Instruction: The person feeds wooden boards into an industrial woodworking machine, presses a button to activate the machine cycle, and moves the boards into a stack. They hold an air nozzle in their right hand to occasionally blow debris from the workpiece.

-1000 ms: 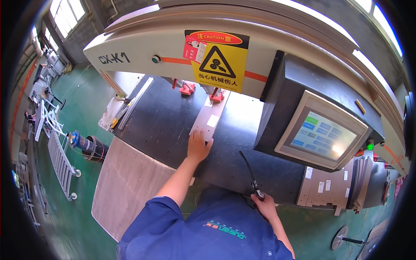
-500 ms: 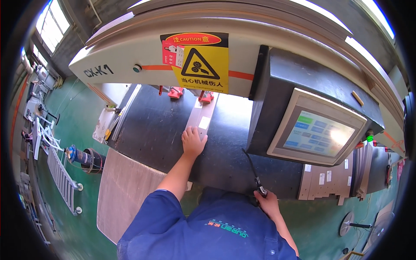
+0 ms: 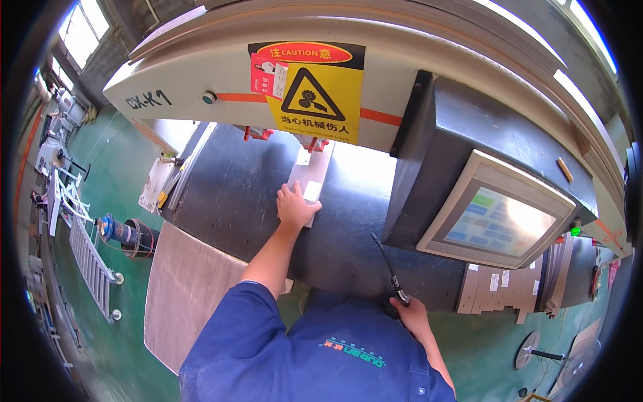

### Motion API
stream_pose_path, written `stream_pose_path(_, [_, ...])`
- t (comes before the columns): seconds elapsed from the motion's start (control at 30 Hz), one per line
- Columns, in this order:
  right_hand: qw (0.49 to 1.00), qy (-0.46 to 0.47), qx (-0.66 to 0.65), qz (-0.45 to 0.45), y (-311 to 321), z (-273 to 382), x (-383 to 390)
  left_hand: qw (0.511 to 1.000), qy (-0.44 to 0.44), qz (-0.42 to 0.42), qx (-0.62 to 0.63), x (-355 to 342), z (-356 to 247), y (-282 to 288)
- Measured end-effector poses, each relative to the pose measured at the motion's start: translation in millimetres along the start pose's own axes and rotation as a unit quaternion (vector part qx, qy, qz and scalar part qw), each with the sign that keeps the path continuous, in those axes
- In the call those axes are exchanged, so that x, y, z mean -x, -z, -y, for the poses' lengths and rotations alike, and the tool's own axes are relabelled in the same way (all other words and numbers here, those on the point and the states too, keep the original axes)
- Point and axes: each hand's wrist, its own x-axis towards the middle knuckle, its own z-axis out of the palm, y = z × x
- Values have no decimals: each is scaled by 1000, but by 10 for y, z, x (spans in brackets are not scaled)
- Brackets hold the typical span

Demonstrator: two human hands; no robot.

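Left hand (image 3: 295,206) shifted farther along narrow board (image 3: 309,173), now gripped across edges | long-nozzled tool (image 3: 400,293) held in right hand (image 3: 412,315) | board control judged firmer

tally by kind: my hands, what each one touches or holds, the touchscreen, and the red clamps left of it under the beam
Hands: 2 (left hand, right hand)
Narrow board: 1
Black nozzle tool: 1
Touchscreen: 1
Red clamps: 2
Total: 7
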Motion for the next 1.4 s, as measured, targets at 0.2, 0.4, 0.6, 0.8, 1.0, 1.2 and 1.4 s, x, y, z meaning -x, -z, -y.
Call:
stream_pose_path(0.2, [999, 14, 43, 12, 53, 147, -60, 987, -103, 119, -1, 141, 161, 282])
stream_pose_path(0.4, [999, 37, 17, 25, 52, 105, -110, 941, -324, 81, -55, -62, 508, 289])
stream_pose_path(0.6, [999, 31, 10, 24, 80, 74, -131, 974, -214, 75, -1, 405, -191, 1])
stream_pose_path(0.8, [1000, 14, -9, 17, 99, 102, -120, 996, -83, -21, -14, 980, -869, -312])
stream_pose_path(1.0, [999, 35, -8, 21, 83, 54, -123, 985, -174, 9, 4, 566, -534, -258])
stream_pose_path(1.2, [998, 43, 15, 44, 111, 53, -188, 976, -203, 56, 60, 82, 16, -119])
stream_pose_path(1.4, [996, 61, 42, 57, 157, 142, -186, 970, -240, 24, 42, 111, -6, -64])
